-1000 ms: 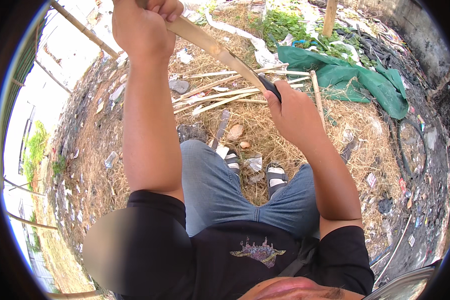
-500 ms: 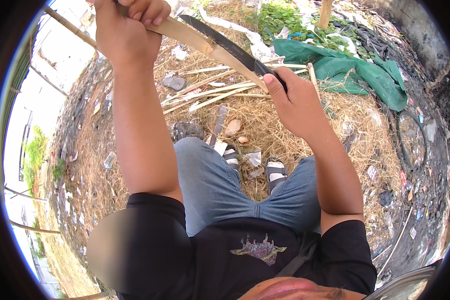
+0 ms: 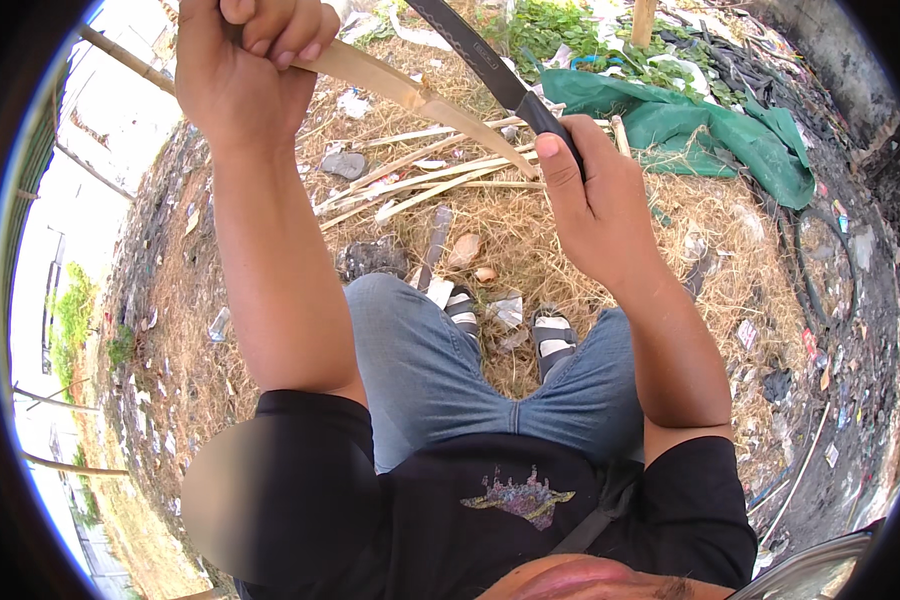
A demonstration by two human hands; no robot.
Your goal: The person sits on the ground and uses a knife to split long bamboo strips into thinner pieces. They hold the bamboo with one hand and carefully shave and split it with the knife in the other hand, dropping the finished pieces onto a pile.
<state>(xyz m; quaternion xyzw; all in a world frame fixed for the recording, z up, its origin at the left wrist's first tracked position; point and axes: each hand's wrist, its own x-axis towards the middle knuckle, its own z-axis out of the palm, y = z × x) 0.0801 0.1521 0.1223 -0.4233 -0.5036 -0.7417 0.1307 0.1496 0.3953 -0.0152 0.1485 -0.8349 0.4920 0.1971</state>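
Note:
My left hand (image 3: 248, 75) is raised at the upper left, its fingers wrapped round one end of a pale split bamboo strip (image 3: 395, 88). The strip slants down to the right and has a node partway along; its thin far end comes close to my right thumb. My right hand (image 3: 602, 195) grips the black handle of a long dark-bladed knife (image 3: 480, 65). That blade points up and to the left, with a gap between it and the strip. Its tip runs out at the top edge of the view.
Several cut bamboo strips (image 3: 410, 187) lie on dry straw beyond my feet. A green sheet (image 3: 675, 125) is spread at the far right, near a wooden post (image 3: 646, 22). A grey stone (image 3: 344, 165), a dark lump (image 3: 372, 261) and a black hose (image 3: 805, 280) lie about.
The knife blade has swung up and away from the bamboo strip, where it lay close alongside before. My left hand has shifted slightly left with the strip.

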